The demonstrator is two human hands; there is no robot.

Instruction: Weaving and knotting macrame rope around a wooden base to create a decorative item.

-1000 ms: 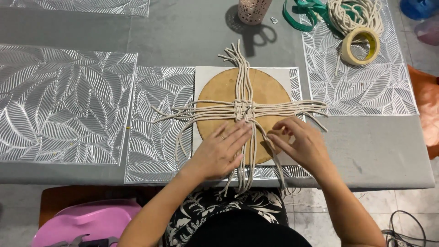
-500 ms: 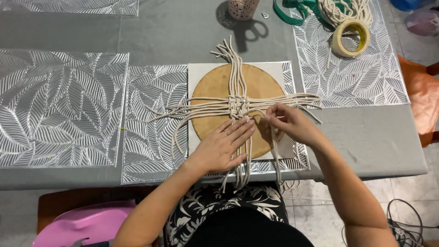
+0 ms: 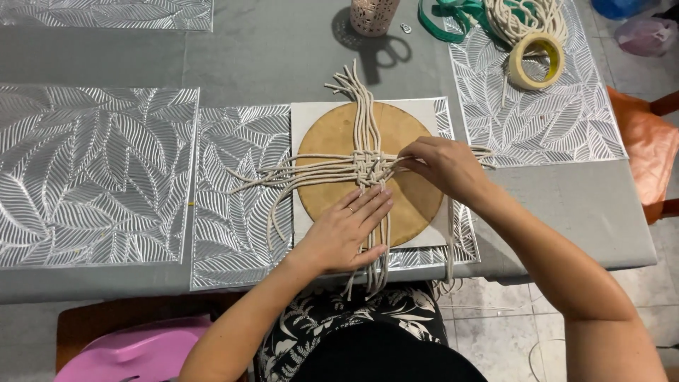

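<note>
Pressing flat with fingers spread, your left hand (image 3: 346, 233) pins the lower cream cords (image 3: 368, 120) against the round wooden board (image 3: 332, 134), gripping nothing. Your right hand (image 3: 442, 166) pinches the cords that run off to the right, just beside the woven knot (image 3: 368, 168) at the board's middle. Other cords fan out left, up and down from that knot. The board lies on a white square sheet (image 3: 303, 113), which rests on silver leaf-patterned placemats (image 3: 233, 184) over the grey table (image 3: 269, 49). Far up to your right sit a tape roll (image 3: 537, 60), a coil of cord (image 3: 530, 18) and a perforated cup (image 3: 371, 14).
</note>
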